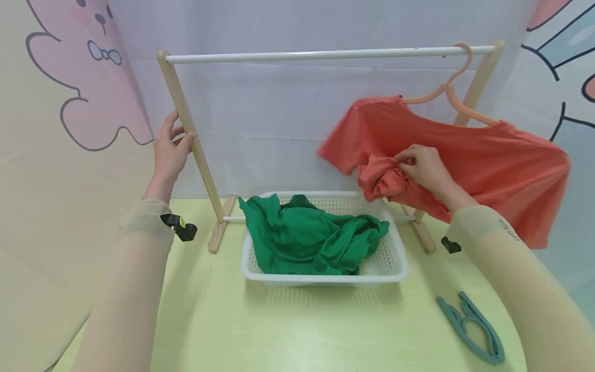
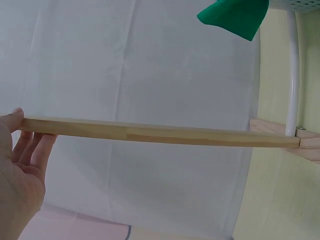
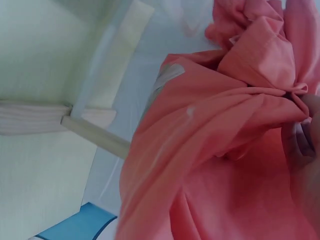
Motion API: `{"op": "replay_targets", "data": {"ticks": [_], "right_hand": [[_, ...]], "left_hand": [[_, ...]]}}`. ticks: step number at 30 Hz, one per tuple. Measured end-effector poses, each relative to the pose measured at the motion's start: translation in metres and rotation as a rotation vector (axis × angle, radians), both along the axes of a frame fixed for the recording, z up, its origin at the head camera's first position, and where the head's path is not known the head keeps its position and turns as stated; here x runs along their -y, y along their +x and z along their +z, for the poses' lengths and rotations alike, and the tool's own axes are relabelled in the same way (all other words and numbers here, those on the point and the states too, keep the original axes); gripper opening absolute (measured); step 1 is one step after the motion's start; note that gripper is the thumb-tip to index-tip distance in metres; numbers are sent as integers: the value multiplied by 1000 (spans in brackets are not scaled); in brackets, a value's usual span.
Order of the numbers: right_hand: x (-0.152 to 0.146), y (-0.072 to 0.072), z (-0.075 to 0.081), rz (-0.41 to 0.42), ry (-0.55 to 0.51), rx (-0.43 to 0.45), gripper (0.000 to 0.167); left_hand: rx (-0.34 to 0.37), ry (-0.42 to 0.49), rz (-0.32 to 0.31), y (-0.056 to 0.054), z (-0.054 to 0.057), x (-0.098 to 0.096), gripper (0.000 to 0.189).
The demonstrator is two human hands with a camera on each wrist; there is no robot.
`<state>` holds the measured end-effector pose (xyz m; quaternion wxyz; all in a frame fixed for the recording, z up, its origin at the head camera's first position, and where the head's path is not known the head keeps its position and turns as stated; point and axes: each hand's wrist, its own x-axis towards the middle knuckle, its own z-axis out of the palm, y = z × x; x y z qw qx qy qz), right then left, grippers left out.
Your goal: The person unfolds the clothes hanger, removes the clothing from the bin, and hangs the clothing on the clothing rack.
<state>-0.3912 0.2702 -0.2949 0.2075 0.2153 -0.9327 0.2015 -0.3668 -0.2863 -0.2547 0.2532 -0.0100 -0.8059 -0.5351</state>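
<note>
A coral T-shirt (image 1: 492, 170) hangs from an orange hanger (image 1: 465, 106) hooked on the rack's white rail (image 1: 297, 55), near its right end. My right hand (image 1: 425, 165) pinches a bunched part of the shirt's front; in the right wrist view the gathered cloth (image 3: 260, 55) fills much of the picture, with the fingers at its right edge. At the rack's left side, my left hand (image 1: 171, 144) grips the upper part of the wooden post (image 1: 197, 150). The left wrist view has the thumb on one side of that post (image 2: 150, 132) and the fingers on the other.
Below the rail, a white plastic basket (image 1: 325, 279) holds crumpled green clothing (image 1: 307, 237), a corner of it hanging over the left rim. A folded grey-green hanger (image 1: 479, 330) lies on the table at the front right. The rack's wooden feet (image 1: 222, 225) flank the basket.
</note>
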Motion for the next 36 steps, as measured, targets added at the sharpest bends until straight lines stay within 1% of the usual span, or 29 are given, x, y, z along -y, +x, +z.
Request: {"op": "replay_targets", "data": {"ticks": [2,5,8,10,14,19,21,26,30,36], "right_hand": [[-7,-2,3,-32,-27,-47,19],[-17,-2,5,-71,-58,-93,18],[-26,-1,3,-101,-75,-113,17],[-31,0,1,-109,-65,-115,16],[-37,3,-6,-83,9,-66,16],[-37,6,-14,-8,106,-18,17],[-37,6,-18,13,125,-11,17],[-39,7,-28,39,139,22,19],[-40,8,-39,46,161,53,19],[-43,9,-57,50,222,81,18]], "left_hand": [[1,9,-3,1,0,0,60],[-1,19,-7,2,0,0,59],[-3,16,-5,2,0,0,60],[-5,11,-4,1,-1,0,60],[-9,9,-3,0,-1,0,60],[-10,-4,2,-2,-3,2,60],[-12,-9,3,-3,-4,3,60],[-23,12,-3,-4,-4,3,60],[-23,18,-4,-4,-3,3,60],[-18,6,-1,-4,-3,2,60]]}}
